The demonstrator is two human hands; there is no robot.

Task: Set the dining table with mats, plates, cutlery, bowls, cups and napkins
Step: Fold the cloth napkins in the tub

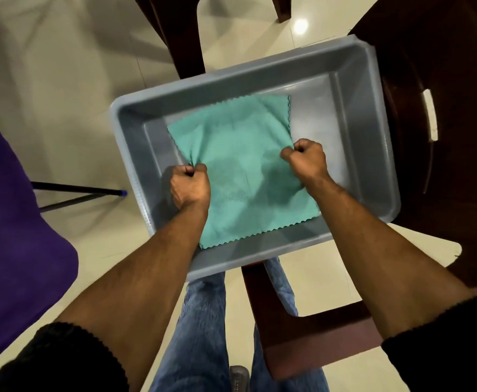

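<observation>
Down inside the tub, my left hand and right hand are both fisted tight on the napkin, each bunching one side of it. It lies flat on the tub floor, the only thing in there. I judge this the napkin step: next I lift it clear of the walls and carry it to the table.
</observation>
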